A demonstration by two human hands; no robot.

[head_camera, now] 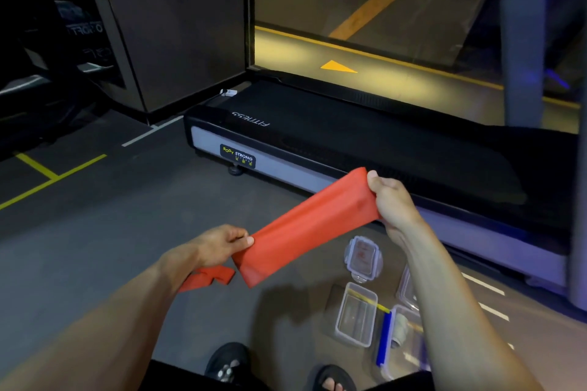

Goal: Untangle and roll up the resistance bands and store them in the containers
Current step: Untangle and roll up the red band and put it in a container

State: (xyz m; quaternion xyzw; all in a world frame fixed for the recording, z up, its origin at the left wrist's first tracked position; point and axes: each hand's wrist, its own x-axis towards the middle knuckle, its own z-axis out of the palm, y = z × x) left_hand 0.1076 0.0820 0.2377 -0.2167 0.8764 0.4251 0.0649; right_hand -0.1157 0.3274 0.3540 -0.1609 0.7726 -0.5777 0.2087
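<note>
Overhead, a person stands on a dark gym floor [111, 225] and stretches a red band [305, 228] flat between both hands. The right hand [392, 200] holds the band's upper end, fingers curled over the edge and thumb on top; its grip is pinched on the fabric. The left hand [219, 247] pinches the lower end between thumb and fingers, also closed on the band. The band runs taut on a slant from lower left to upper right, and a loose twisted tail [209, 276] hangs below the left wrist.

Below the right forearm, several clear containers sit on the floor. An open box [355, 314] stands nearest the middle, with a lid [363, 259] lying flat just beyond it. Another box [403, 340] with a blue clip on its rim lies to the right, holding a pale rolled item; I cannot tell what it is. A further clear piece is partly hidden by the arm.

Beyond the hands lies a black treadmill [349, 136] marked "FITNESS" and "BODY STRONG". Two feet in dark sandals [227, 362] show at the bottom edge.
</note>
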